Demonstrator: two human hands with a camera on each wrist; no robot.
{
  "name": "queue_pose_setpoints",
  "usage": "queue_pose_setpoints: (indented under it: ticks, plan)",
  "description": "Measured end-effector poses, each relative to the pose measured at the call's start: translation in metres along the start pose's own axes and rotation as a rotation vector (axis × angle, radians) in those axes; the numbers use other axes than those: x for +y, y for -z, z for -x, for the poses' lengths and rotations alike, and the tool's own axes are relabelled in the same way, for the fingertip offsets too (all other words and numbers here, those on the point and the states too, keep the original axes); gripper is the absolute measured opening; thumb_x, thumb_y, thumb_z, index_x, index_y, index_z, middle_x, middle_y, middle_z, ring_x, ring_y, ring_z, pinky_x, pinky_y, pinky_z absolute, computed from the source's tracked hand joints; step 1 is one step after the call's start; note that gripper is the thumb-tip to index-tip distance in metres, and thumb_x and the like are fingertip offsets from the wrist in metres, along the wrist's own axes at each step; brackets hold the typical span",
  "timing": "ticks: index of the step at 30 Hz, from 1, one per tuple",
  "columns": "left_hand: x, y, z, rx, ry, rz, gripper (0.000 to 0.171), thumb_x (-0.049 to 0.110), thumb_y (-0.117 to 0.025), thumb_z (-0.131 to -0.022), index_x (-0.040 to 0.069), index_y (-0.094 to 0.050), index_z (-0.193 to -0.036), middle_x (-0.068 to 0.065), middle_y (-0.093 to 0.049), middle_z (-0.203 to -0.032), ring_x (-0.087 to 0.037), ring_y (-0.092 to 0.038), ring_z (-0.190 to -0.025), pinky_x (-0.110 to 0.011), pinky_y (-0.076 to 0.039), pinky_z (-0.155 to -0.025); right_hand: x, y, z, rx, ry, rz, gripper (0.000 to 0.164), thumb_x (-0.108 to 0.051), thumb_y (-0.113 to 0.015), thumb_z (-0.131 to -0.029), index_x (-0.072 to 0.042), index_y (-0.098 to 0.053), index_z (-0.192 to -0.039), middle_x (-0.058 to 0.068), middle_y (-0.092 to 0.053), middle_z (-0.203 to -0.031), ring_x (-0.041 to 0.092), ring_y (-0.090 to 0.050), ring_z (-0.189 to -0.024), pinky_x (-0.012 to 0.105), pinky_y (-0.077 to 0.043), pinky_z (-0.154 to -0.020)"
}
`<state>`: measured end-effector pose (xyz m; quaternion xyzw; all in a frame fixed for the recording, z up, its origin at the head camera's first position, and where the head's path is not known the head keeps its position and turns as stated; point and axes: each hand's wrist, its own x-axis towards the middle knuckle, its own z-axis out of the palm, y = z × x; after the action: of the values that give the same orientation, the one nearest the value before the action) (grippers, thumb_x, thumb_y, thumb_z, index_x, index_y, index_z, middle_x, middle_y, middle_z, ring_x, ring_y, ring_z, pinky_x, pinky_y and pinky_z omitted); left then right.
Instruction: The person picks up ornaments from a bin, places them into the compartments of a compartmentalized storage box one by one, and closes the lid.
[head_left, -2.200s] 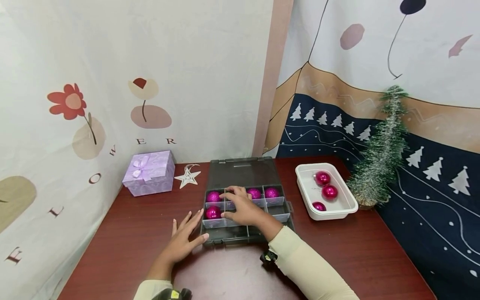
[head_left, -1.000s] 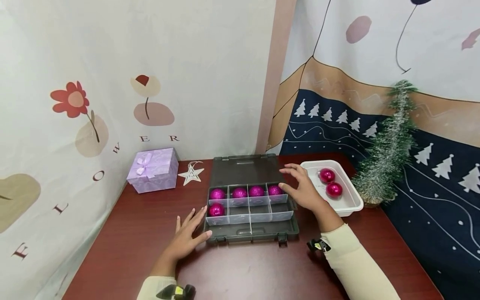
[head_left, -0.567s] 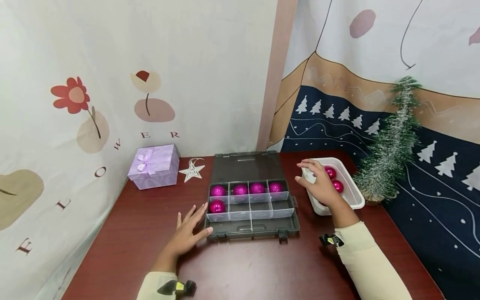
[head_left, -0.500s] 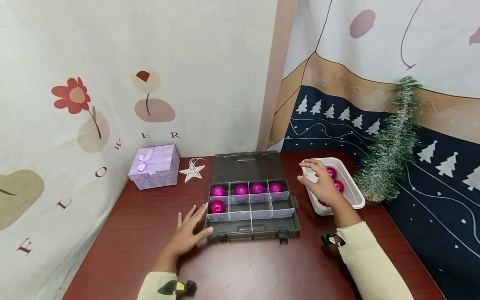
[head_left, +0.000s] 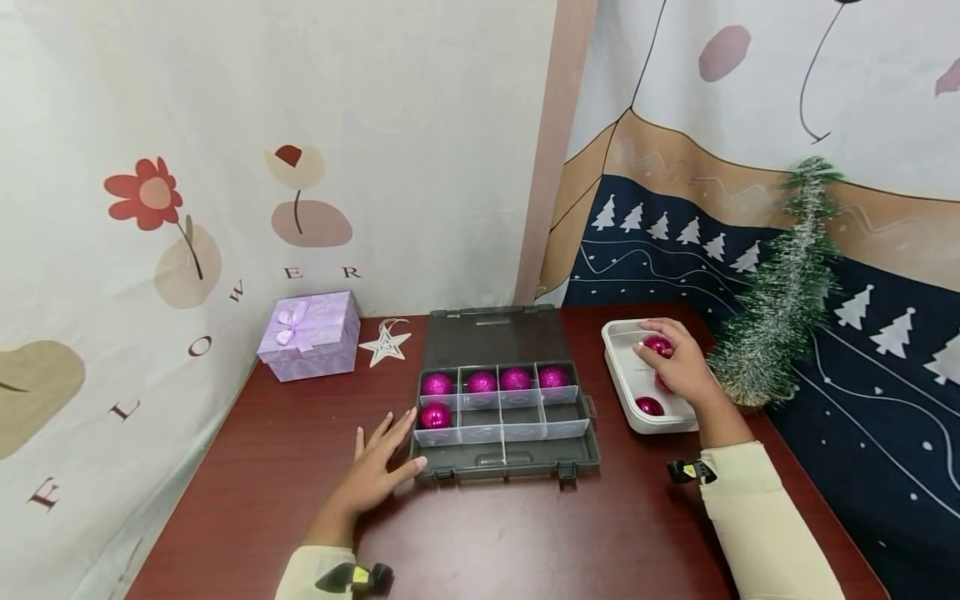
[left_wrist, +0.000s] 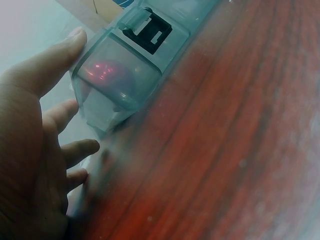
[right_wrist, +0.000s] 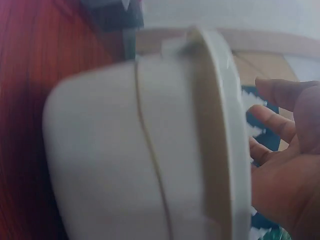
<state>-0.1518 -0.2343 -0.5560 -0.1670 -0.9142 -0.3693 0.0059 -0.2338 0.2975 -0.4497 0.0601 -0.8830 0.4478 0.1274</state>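
Observation:
My right hand (head_left: 678, 365) is over the white tub (head_left: 628, 387), thumb and fingers spread around a shiny pink Christmas ball (head_left: 658, 345). Another ball beneath that hand is mostly hidden, and a third ball (head_left: 649, 406) lies near the tub's front. In the right wrist view the tub's wall (right_wrist: 110, 150) covers what lies inside. My left hand (head_left: 372, 471) rests with straight, spread fingers at the left side of the dark divided box (head_left: 465, 454). Glittery pink balls (head_left: 482, 382) fill the box's back row; one shiny ball (head_left: 435, 415) sits in the middle row's left compartment.
The box's lid (head_left: 491, 337) lies folded back. Behind and left are a white star ornament (head_left: 386, 344) and a lilac gift box (head_left: 311, 337). A small tinsel tree (head_left: 776, 292) stands just right of the tub. Fabric backdrops rise behind the table (head_left: 480, 533).
My right hand has left a glittery ball in the box's back row, moved right, and lowered over the balls in the tub. The left hand stays by the box.

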Motion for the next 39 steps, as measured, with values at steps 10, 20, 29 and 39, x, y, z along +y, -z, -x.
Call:
queue_pose_setpoints:
  ticks: [10,20,29,39]
  plan:
    - [-0.001,0.000,0.001,0.007,-0.006,-0.009,0.084,0.045,-0.073,-0.100,0.021,-0.037,-0.172,-0.011,-0.042,-0.176,-0.056,-0.025,-0.164,-0.087,0.011,-0.124,0.024,0.016,-0.010,-0.032,-0.108,0.033,0.048,-0.014,-0.071,-0.106,0.007,-0.058,-0.147,0.035,-0.048,-0.156,0.053,-0.043,-0.147,0.074,-0.034,-0.125]
    - [-0.003,-0.001,-0.001,-0.003,-0.002,-0.007,0.084,0.046,-0.073,-0.100,0.024,-0.036,-0.172,-0.009,-0.041,-0.177,-0.054,-0.024,-0.165,-0.085,0.012,-0.124,0.034,0.020,-0.017,-0.131,-0.134,0.180,0.053,-0.017,-0.071,-0.106,0.009,-0.055,-0.150,0.037,-0.049,-0.158,0.056,-0.043,-0.149,0.074,-0.032,-0.127]
    - [-0.002,0.000,0.000,0.005,-0.002,-0.006,0.085,0.045,-0.074,-0.099,0.021,-0.037,-0.172,-0.011,-0.041,-0.176,-0.055,-0.025,-0.165,-0.086,0.011,-0.124,0.039,0.015,-0.029,-0.234,-0.146,0.274,0.052,-0.023,-0.070,-0.106,0.004,-0.058,-0.148,0.037,-0.052,-0.156,0.055,-0.050,-0.142,0.073,-0.038,-0.124]
    - [-0.002,-0.002,0.000,0.002,-0.003,0.004,0.085,0.044,-0.074,-0.100,0.021,-0.037,-0.172,-0.011,-0.041,-0.176,-0.055,-0.024,-0.165,-0.086,0.012,-0.124,0.041,0.013,-0.037,-0.261,-0.161,0.307,0.048,-0.020,-0.071,-0.105,0.003,-0.061,-0.146,0.037,-0.056,-0.150,0.053,-0.055,-0.135,0.071,-0.044,-0.120]
